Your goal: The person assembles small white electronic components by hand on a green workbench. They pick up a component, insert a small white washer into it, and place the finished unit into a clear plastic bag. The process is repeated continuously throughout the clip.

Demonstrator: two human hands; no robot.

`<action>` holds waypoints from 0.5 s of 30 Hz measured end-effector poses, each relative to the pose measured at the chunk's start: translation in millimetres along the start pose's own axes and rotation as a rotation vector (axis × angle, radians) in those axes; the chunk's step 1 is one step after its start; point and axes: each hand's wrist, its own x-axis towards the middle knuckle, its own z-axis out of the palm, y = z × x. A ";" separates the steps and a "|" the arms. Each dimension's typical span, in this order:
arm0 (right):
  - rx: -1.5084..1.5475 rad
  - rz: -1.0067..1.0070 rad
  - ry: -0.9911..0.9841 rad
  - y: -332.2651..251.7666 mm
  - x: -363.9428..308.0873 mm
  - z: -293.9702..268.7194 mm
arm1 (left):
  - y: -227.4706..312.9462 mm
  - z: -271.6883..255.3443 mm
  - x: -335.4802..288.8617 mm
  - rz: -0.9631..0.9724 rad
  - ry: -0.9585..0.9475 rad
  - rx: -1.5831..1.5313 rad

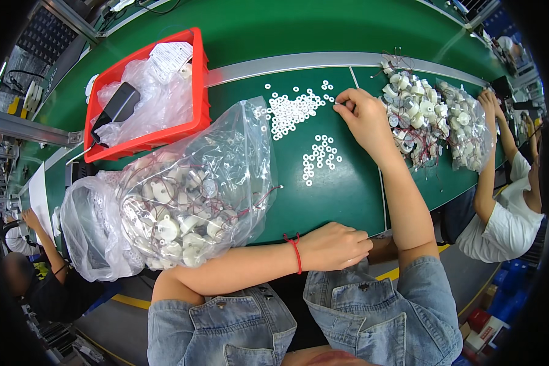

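Small white rings (290, 113) are spread on the green table (348, 201) in two groups. The larger group is crowded into a patch in front of the red bin's right side, with some rings overlapped; the smaller group (316, 148) is scattered more loosely, nearer the person. A few stray rings are seen just beside the fingertips of the right hand (363, 116). That hand is held narrow, with thumb and forefinger brought close together at the right end of the larger group; whether a ring is pinched between them cannot be told. The left hand (334, 247) is curled loosely at the near edge of the table, its fingertips hidden, so it cannot be told whether anything is held. A red string bracelet (294, 255) is worn on the left wrist.

To the left of the rings, a clear bag (195, 201) is filled with white plastic parts and red wires. Behind it, the red bin (165, 139) is loaded with crumpled clear plastic (158, 100), a sheet of paper (172, 59) and a black adapter (121, 102). To the right of the right hand, more white parts (418, 113) are heaped with dark red wires, and another clear bag (470, 131) is touched by a co-worker's hand (488, 102).
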 end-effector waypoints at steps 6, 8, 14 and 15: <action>0.280 0.206 -0.259 12.0 1.9 -7.7 | 0.0 -0.4 -0.5 -0.003 0.011 -0.008; 0.250 0.204 -0.215 7.1 3.3 -9.7 | 0.3 -0.2 -0.3 -0.007 0.004 -0.004; 0.175 0.133 -0.080 7.1 1.2 -5.6 | 1.1 -1.5 0.6 -0.003 0.001 0.000; 0.141 0.126 -0.085 4.7 0.0 -8.2 | 1.0 -1.3 1.0 0.003 0.005 0.000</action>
